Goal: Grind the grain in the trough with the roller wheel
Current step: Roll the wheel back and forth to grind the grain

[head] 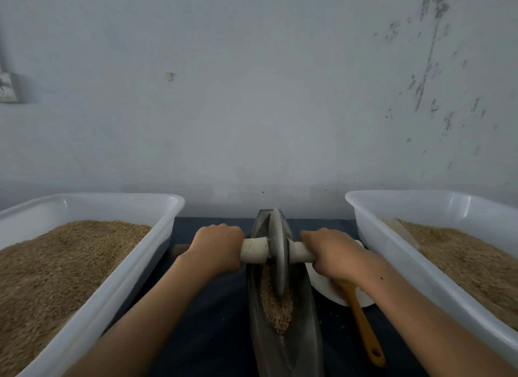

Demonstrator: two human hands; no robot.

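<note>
A dark metal boat-shaped trough runs away from me down the middle of the table. Brown grain lies along its groove. A grey roller wheel stands upright on edge in the trough, toward its far half. A pale axle handle passes through the wheel's hub. My left hand grips the handle left of the wheel. My right hand grips it on the right side. The handle's left tip pokes out beyond my left wrist.
Two large white plastic bins of brown grain flank the trough, one on the left and one on the right. A white plate with a wooden spatula sits under my right wrist. A grey wall stands close behind.
</note>
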